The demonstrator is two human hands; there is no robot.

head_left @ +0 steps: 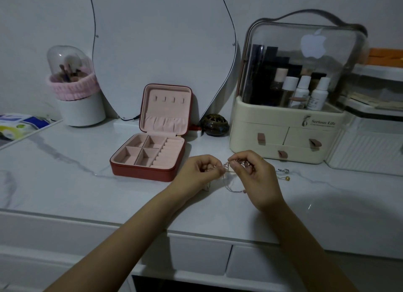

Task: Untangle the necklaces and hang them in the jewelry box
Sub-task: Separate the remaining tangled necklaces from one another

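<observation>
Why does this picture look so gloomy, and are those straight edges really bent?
Head view: the light is dim and flat, so the necklaces pinched between the left hand and right hand show only as faint threads; the wide-angle lens bows the tabletop's front edge; a soft shadow falls at lower right; the organizer's clear lid carries pale glare.

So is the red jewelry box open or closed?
Open. The jewelry box has its lid standing up, showing four bare hooks and pink compartments with nothing in them.
</observation>
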